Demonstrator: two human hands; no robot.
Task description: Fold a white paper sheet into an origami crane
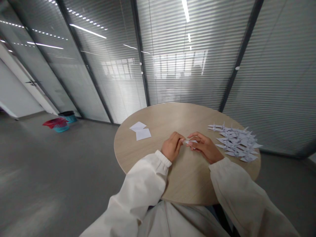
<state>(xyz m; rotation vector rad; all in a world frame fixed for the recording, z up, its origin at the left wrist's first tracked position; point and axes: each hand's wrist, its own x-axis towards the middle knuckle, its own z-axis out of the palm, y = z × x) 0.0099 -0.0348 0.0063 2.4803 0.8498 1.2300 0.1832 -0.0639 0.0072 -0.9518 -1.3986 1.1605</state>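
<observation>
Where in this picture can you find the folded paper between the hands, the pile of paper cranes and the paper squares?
Folded paper (191,142): head view, on its middle.
Paper cranes (237,142): head view, on the middle of the pile.
Paper squares (143,134): head view, on the middle of the nearer square.

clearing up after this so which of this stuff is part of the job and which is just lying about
Part of the job:
left hand
right hand
folded white paper pinched between them
pile of paper cranes
two white paper squares

Just lying about:
red-covered teal bin
black-topped teal bin
</observation>
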